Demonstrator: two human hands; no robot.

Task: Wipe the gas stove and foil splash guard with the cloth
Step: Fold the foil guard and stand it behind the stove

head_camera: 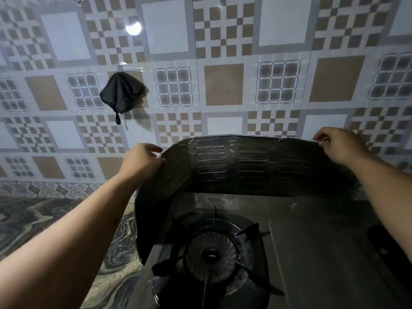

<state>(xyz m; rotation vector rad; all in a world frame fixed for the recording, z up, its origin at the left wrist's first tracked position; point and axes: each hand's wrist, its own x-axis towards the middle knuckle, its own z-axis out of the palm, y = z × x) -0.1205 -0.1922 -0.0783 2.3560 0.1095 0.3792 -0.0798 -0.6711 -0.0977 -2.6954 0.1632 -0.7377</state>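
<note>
Head view: both hands up on the foil splash guard [234, 161], curved round the back and left of the gas stove [312, 253]. Left hand [140, 161] pinching its top left edge, fingers closed on foil. Right hand [341, 146] pinching the top right edge the same way. Dark cloth [123, 92] hanging on the tiled wall [223, 41], well apart from both hands. Marbled bench [33, 221] at left.
</note>
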